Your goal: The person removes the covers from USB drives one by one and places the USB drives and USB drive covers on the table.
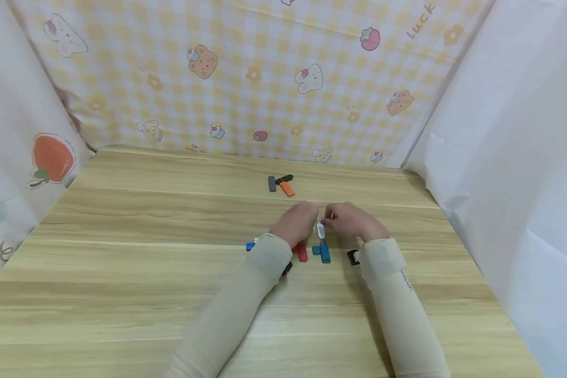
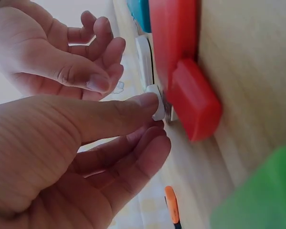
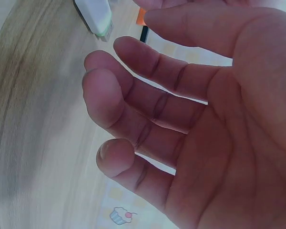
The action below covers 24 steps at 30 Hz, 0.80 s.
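My left hand (image 1: 296, 223) pinches a small white cap (image 2: 156, 102) between thumb and fingers, close above the table. Just beyond it on the wood lies a white USB flash drive (image 1: 320, 230); its metal plug points toward the cap in the right wrist view. The right hand (image 3: 195, 105) hovers beside that drive, palm facing in, fingers loosely bent with nothing between them. Nearer the body are a blue flash drive (image 1: 325, 253) with a blue cap (image 1: 316, 250) next to it, and a red flash drive (image 1: 303, 252) with a red cap (image 2: 195, 100), partly hidden by the left arm.
Farther back lie a grey stick (image 1: 272, 184), a black one (image 1: 284, 179) and an orange one (image 1: 287, 189). A black-and-white piece (image 1: 353, 257) shows by the right sleeve. Blue (image 1: 250, 246) and black (image 1: 287, 268) pieces peek out around the left sleeve. Patterned cloth (image 1: 245, 79) hangs behind the table.
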Motion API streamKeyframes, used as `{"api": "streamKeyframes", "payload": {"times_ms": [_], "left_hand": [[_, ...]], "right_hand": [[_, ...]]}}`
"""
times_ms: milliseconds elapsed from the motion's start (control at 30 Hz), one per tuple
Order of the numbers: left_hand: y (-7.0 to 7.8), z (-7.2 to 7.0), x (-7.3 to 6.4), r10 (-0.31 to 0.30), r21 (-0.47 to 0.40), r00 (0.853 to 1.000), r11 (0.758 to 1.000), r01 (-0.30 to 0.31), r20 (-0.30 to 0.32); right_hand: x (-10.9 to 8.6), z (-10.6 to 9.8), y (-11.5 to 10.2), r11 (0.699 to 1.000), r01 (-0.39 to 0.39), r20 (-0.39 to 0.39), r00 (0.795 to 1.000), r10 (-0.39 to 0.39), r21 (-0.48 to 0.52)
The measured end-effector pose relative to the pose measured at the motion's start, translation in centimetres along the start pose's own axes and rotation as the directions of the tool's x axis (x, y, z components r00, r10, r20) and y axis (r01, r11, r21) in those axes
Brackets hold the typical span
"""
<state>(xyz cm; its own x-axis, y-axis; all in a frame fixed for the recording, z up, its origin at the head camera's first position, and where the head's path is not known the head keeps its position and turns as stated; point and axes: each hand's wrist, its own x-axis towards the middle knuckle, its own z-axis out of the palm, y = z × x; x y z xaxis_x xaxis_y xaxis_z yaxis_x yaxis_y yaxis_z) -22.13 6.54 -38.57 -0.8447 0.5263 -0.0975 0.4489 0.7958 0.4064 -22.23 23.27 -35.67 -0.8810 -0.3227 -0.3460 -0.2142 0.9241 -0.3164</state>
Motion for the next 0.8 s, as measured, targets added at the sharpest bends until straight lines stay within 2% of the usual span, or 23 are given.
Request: {"api": "streamKeyframes", "payload": {"times_ms": [167, 433, 633, 800], "left_hand": [[0.3, 0.1, -0.1, 0.032, 0.001, 0.999, 1.000, -0.032, -0.006], [0.3, -0.1, -0.3, 0.037, -0.012, 0.999, 0.999, -0.037, 0.009], [-0.5, -1.5, -0.9, 0.013, 0.012, 1.000, 1.000, -0.012, -0.019], [-1.9, -3.1, -1.7, -0.037, -0.006, 0.998, 0.999, 0.037, -0.058]], "right_hand": [[0.0, -0.1, 0.1, 1.000, 0.000, -0.002, 1.000, 0.000, 0.011], [-0.1, -0.3, 0.2, 1.000, 0.003, -0.001, 1.000, -0.003, 0.016], [-0.3, -0.6, 0.2, 1.000, -0.005, -0.016, 1.000, 0.006, 0.031], [-0.4, -0.8, 0.1, 0.999, 0.006, -0.074, 0.997, -0.003, 0.033]]}}
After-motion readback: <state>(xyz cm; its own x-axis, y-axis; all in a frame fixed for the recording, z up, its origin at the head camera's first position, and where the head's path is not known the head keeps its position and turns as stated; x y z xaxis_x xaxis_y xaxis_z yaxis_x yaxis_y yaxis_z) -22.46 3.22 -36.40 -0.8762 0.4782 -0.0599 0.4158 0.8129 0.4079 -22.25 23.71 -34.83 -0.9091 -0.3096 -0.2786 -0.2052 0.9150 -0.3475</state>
